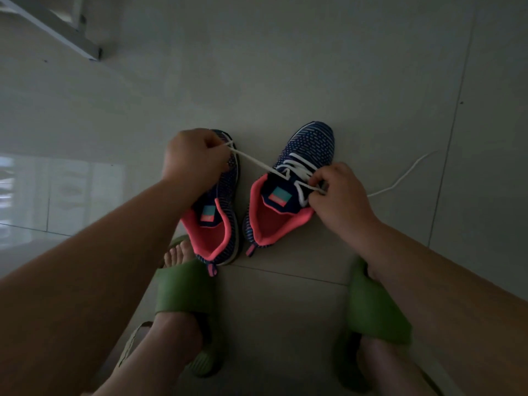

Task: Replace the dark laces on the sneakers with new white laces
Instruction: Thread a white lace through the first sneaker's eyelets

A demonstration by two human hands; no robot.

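Two navy sneakers are sitting side by side on the tiled floor [285,67], the right sneaker [288,184] part-threaded. The left hand [194,158], fist curled above the left sneaker [217,221], is pulling the white lace [251,160] taut; the right hand [338,192] is pinching its other strand at the eyelets

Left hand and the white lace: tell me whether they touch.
Touching. The head view shows the left hand pinching the white lace, which runs taut from its fingers to the right sneaker.

Dim, murky view; wide-angle edge distortion.
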